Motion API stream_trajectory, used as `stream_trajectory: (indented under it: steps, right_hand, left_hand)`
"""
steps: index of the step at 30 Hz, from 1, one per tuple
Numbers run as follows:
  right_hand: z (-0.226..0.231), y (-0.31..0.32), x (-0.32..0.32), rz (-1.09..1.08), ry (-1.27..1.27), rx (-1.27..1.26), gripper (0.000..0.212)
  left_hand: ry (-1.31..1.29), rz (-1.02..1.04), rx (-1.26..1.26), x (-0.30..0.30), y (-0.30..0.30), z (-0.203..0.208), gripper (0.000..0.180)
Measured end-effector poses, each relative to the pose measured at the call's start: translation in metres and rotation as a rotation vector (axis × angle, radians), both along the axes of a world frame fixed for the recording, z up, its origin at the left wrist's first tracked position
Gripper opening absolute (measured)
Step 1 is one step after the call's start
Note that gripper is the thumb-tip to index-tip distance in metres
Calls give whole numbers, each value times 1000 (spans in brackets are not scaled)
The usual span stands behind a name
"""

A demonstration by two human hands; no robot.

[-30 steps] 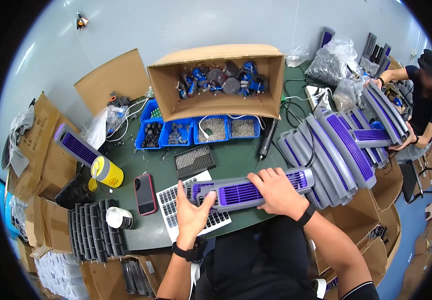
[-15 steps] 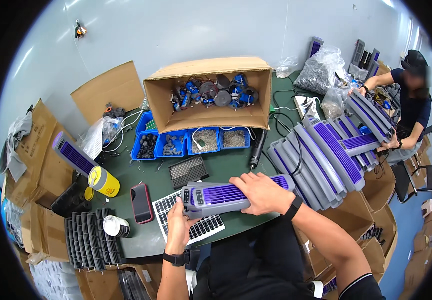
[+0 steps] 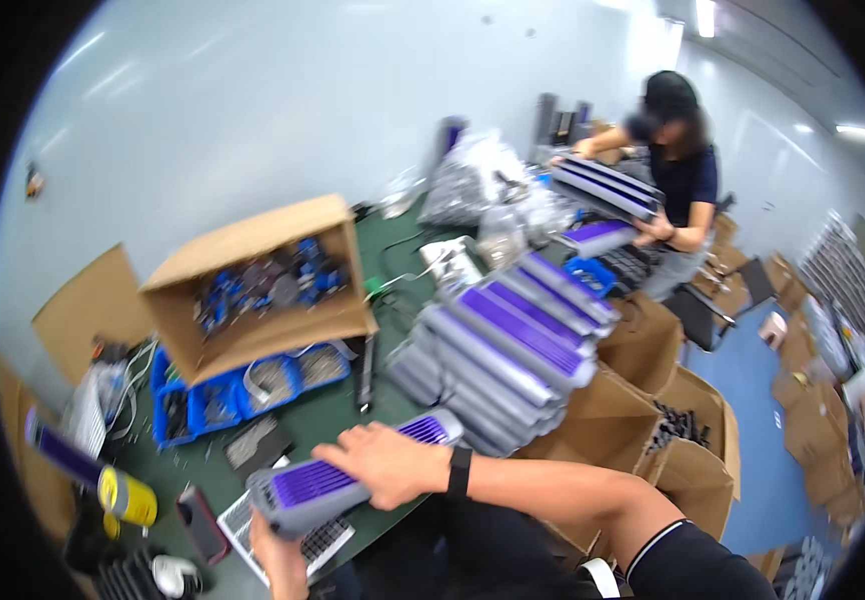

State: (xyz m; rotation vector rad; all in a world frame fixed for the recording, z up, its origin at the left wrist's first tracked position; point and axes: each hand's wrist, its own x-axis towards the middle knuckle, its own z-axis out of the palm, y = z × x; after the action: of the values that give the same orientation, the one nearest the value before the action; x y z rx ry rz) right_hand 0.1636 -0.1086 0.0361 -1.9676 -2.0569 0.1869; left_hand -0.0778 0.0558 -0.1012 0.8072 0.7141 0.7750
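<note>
I hold a long grey housing with a purple slotted face (image 3: 338, 478) above the green table (image 3: 333, 420). My right hand (image 3: 393, 462) grips it from above near its middle. My left hand (image 3: 278, 555) supports its near end from below; only part of that hand shows. Under the near end lies a white grid panel (image 3: 323, 540). Just right of the held piece, a stack of the same grey and purple housings (image 3: 508, 355) leans in a row.
An open cardboard box of blue and dark parts (image 3: 258, 285) lies on its side above blue bins (image 3: 238, 390). A yellow tape roll (image 3: 125, 495) and a phone (image 3: 203, 522) sit at left. Cardboard boxes (image 3: 643, 420) stand at right. Another person (image 3: 678, 170) handles housings at the far end.
The view has swung right and tilted. The housing has lifted off the table and turned, its far end pointing toward the stack, with my left hand now under its near end.
</note>
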Motion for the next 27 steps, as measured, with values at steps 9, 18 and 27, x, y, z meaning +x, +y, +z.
stream_trajectory:
  steps: [9,18,27]
  right_hand:
    - [190,-138,145,-445,-164,270,97]
    - [84,-228,356,-1171,28,-131,103]
    - [73,-272,454,-1321,-116,-73,87]
  left_hand:
    - [178,101,21,-1,-20,75,49]
    - [509,107,669,-18,-18,66,36]
    - [177,120,91,-11,-30,100,54]
